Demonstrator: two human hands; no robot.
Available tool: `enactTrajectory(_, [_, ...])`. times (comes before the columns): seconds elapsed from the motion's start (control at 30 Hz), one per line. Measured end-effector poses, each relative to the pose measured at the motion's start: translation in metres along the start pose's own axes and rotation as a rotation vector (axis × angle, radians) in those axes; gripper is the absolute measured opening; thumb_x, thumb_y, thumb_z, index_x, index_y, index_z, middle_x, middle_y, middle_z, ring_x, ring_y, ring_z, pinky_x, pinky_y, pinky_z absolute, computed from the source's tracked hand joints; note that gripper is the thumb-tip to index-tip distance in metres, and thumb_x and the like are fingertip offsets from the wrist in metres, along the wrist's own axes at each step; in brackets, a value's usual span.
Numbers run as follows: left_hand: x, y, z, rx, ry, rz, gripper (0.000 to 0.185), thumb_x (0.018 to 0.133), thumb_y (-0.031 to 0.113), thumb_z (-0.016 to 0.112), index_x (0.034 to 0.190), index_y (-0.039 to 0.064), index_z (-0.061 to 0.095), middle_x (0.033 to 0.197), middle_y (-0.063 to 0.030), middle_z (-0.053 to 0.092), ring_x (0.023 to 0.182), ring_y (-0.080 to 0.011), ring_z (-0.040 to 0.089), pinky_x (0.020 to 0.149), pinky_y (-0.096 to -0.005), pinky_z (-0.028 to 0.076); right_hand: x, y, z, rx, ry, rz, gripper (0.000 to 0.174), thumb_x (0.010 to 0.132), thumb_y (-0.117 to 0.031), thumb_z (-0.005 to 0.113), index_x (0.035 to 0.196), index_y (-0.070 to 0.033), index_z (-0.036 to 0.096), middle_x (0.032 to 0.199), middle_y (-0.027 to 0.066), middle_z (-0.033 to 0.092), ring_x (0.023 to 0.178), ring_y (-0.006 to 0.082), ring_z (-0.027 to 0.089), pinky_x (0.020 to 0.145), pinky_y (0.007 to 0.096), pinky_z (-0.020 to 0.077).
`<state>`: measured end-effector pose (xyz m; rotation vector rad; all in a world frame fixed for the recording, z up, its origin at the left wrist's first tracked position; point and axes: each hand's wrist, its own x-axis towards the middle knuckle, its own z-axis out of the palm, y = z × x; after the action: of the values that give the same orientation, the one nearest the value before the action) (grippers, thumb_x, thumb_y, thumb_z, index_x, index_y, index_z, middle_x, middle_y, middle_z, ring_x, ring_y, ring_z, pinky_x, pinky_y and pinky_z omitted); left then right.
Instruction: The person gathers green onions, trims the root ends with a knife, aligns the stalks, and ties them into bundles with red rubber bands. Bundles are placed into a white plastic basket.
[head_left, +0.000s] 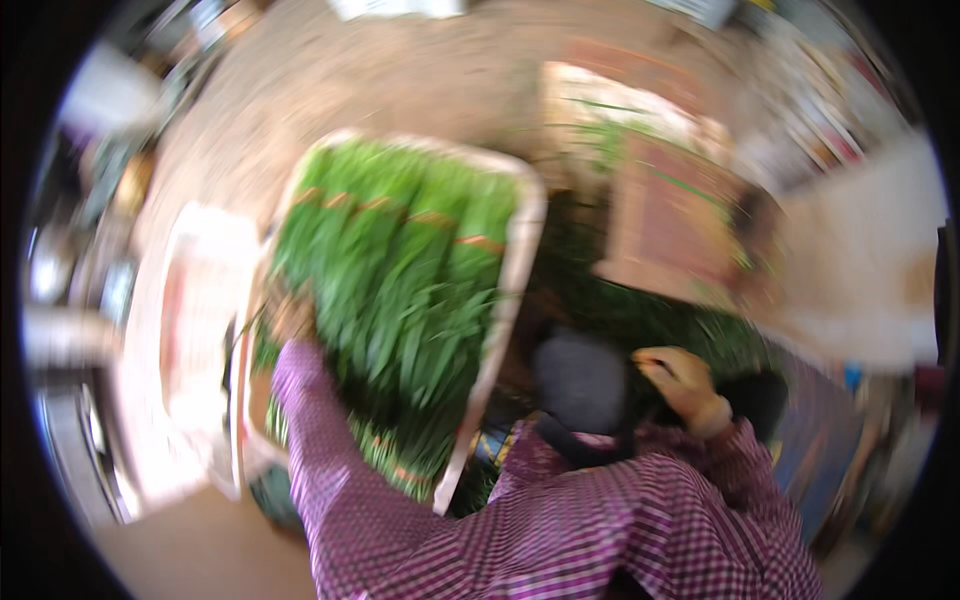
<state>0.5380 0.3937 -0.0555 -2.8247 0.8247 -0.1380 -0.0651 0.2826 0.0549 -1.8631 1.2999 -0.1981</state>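
A pale, light-rimmed plastic crate (529, 225) holds long green leafy stalks, probably garlic chives. The bunches (405, 247) lie side by side, tied with orange bands (480, 241). My left hand (292, 315) reaches inside the crate's left side and touches the greens; blur hides how its fingers are set. Over by my knee, my right hand (679, 382) hovers with fingers curled towards the thumb. Whether something thin is pinched there is too blurred to tell. Loose dark greens (660, 322) lie beyond this hand.
A reddish-brown board or box (675, 217) stands among the greens at right, with a whitish sheet (600, 105) behind it. Left of the crate is another pale crate (202, 315). Brown floor (397, 82) stretches beyond. A dark rounded object (581, 379) sits between my arms.
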Motion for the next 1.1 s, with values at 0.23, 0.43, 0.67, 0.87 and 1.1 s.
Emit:
enactTrajectory(0.23, [0.010,0.058,-0.046,-0.230,0.298,0.460,0.069,0.099,0.061,0.043,0.155,0.022,0.036,0.162,-0.0112,0.032,0.147,-0.0332,0.031,0.116,-0.0545,0.032,-0.179,0.135,-0.018,0.158,0.465,0.009,0.030,0.101,-0.031,0.061,0.117,-0.007,0.072,0.114,0.0118,0.072,0.102,0.0263,0.070,0.093,0.0367,0.0549])
enactTrajectory(0.43, [-0.045,0.139,-0.092,-0.273,0.275,0.731,0.064,0.100,0.057,0.044,0.151,0.019,0.041,0.158,-0.0125,0.037,0.144,-0.0329,0.036,0.114,-0.0523,0.034,-0.449,0.273,-0.062,0.763,1.367,0.523,0.028,0.100,-0.019,0.064,0.120,-0.001,0.069,0.112,0.0080,0.072,0.092,0.0152,0.068,0.076,0.0286,0.0560])
enactTrajectory(0.67, [-0.082,0.207,-0.142,-0.265,0.215,0.917,0.058,0.101,0.052,0.045,0.147,0.016,0.047,0.153,-0.0141,0.043,0.139,-0.0325,0.042,0.112,-0.0497,0.037,-0.625,0.336,0.131,1.309,1.932,1.446,0.020,0.101,-0.016,0.059,0.112,-0.002,0.068,0.085,0.0068,0.069,0.058,0.0119,0.055,0.049,0.0300,0.0380])
enactTrajectory(0.87, [-0.108,0.258,-0.197,-0.207,0.178,1.035,0.053,0.103,0.047,0.046,0.144,0.013,0.051,0.149,-0.0154,0.048,0.135,-0.0322,0.047,0.111,-0.0476,0.040,-0.539,0.314,0.167,1.405,1.533,1.582,0.030,0.101,-0.030,0.061,0.122,-0.011,0.070,0.113,0.0081,0.073,0.084,0.0162,0.069,0.070,0.0311,0.0533])
enactTrajectory(1.1, [-0.110,0.306,-0.246,-0.166,0.142,1.148,0.049,0.104,0.042,0.048,0.139,0.010,0.057,0.144,-0.0169,0.054,0.131,-0.0318,0.052,0.109,-0.0450,0.043,-0.405,0.340,0.061,0.852,0.926,1.556,0.095,0.087,-0.055,0.069,0.156,-0.002,0.031,0.149,0.0219,0.051,0.131,0.0367,0.056,0.112,0.0415,0.0430])
